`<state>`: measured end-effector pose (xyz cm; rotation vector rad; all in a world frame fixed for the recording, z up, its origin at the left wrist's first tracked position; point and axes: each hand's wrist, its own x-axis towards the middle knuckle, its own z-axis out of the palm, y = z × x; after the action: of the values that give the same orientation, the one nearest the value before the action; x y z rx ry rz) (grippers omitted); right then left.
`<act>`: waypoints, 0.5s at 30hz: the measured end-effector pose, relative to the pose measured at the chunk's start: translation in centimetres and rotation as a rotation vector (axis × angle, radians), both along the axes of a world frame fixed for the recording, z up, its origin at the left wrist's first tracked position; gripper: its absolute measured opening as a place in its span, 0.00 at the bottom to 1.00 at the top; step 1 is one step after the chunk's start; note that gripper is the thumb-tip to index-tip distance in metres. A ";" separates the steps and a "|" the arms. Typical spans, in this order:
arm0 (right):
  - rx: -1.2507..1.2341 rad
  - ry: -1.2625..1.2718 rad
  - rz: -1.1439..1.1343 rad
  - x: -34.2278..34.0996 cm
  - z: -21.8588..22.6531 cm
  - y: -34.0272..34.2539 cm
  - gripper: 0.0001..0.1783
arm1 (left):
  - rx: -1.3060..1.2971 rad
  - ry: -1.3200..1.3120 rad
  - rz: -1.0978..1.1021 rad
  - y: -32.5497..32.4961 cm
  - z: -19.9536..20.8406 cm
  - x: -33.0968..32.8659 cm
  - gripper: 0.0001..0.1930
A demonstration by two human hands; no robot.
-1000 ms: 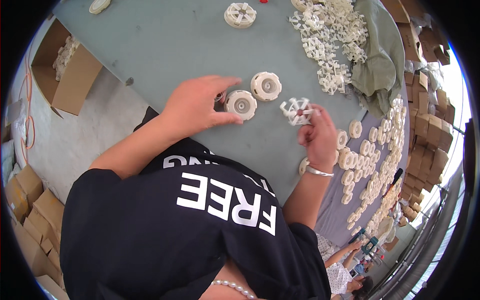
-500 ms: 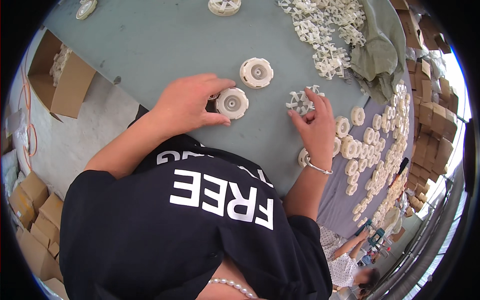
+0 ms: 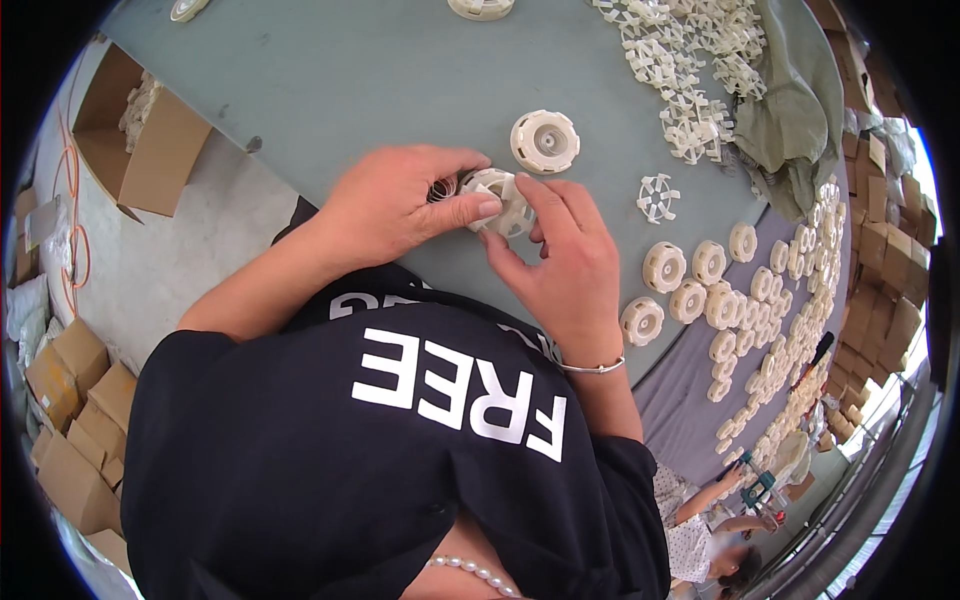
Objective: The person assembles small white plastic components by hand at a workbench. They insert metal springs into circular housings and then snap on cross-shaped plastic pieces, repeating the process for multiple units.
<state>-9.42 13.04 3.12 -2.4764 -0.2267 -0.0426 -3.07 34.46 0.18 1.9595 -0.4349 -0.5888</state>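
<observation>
Holding one white wheel [image 3: 513, 213] together, left hand [image 3: 388, 207] and right hand [image 3: 572, 248] sit near a black shirt's [image 3: 290, 460] white letters [image 3: 409, 375].

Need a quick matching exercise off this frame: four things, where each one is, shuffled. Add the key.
Things
1. Round white part
2. Lone white spoked piece
3. Silver bracelet
4. Open cardboard box

Places
A. On the tabletop, to the right of the right hand
B. Beyond the tabletop's left edge
C. Between the left hand and the right hand, touched by both
D. Around the right wrist

Pairs: 1-C, 2-A, 3-D, 4-B
</observation>
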 end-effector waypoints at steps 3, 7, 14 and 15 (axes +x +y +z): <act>-0.024 0.036 0.014 -0.1 -0.3 0.3 0.29 | 0.007 -0.044 -0.010 0.1 -0.3 -0.1 0.24; -0.147 0.042 0.033 0.0 -0.1 1.6 0.30 | -0.093 0.109 0.024 0.1 -1.1 0.3 0.26; 0.074 0.039 0.009 -1.2 -0.6 -1.0 0.30 | 0.118 -0.219 -0.132 -0.6 0.1 -0.1 0.34; 0.047 0.030 -0.066 -2.1 -0.2 -2.7 0.30 | 0.126 -0.118 -0.103 -0.6 0.4 -0.2 0.33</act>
<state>-11.50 10.37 2.88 -2.4356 -0.1300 -0.0385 -3.29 33.85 0.58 2.1086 -0.5876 -0.5799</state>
